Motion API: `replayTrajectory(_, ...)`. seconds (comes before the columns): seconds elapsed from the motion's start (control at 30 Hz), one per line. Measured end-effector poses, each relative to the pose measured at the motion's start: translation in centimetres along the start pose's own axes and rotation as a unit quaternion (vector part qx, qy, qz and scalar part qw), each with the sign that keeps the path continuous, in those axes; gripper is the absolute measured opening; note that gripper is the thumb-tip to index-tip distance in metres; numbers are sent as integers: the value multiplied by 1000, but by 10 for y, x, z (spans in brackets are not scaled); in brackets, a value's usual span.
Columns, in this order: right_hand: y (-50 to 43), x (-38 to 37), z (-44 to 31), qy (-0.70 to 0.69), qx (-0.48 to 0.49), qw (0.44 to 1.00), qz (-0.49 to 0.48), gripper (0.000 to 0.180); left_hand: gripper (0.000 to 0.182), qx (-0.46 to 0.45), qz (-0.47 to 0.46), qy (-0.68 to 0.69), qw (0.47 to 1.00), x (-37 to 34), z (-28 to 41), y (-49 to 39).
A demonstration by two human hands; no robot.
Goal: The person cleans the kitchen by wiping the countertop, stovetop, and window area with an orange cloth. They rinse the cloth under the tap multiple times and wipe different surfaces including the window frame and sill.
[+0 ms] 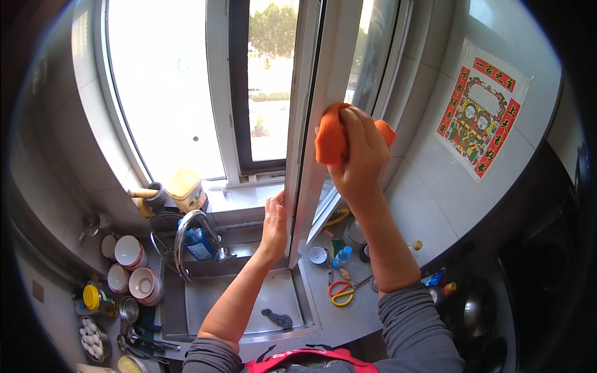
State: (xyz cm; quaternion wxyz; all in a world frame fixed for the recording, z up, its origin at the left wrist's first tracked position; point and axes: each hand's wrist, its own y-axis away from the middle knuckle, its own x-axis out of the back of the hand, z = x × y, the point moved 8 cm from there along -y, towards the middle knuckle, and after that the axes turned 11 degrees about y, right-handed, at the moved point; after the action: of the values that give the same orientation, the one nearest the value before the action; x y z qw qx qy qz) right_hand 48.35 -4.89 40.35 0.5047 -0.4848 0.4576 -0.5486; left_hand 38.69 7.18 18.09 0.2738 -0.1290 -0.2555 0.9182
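Observation:
An opened window sash with a white frame point(311, 186) juts inward over the sink and counter. My right hand point(361, 154) grips an orange cloth point(332, 135) against the upper part of this frame; the cloth bulges out on both sides of my fingers. Lower down, my left hand point(274, 226) rests its palm and fingers against the left side of the same frame, with no object visible in it. Below my left forearm lies the stainless steel sink point(305, 298), with a dark grey scrubbing cloth point(277, 319) in its basin.
A chrome faucet point(179, 242) and a blue bottle point(199, 245) stand behind the sink. Stacked bowls point(144, 284) and a bowl of eggs point(92, 342) are at left. Scissors point(343, 293) and a small blue bottle point(342, 257) are right of the sink. A plastic tub point(186, 191) occupies the sill.

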Motion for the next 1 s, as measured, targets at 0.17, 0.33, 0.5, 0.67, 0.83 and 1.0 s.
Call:
replayTrajectory(0.17, 0, 3, -6, -6, 103, 994, 28, 41, 82, 10, -14, 1, 1000, 1, 1, -3)
replayTrajectory(0.33, 33, 7, 2, 16, 209, 974, 87, 33, 84, 19, -30, 26, 999, 2, -1, -2)
replayTrajectory(0.5, 25, 5, 29, -99, 139, 977, 126, 23, 85, 28, -46, 36, 998, 2, 1, 3)
replayTrajectory(0.67, 64, -40, 134, -306, -99, 945, 53, 15, 88, 41, -58, 29, 997, -6, -2, 2)
replayTrajectory(0.83, 183, -70, 187, -322, -435, 818, -193, 37, 79, 22, -57, 14, 998, -7, 5, 7)
replayTrajectory(1.0, 300, -22, 125, -415, -750, 496, -137, 43, 73, 32, -98, -5, 995, -18, 19, 19)
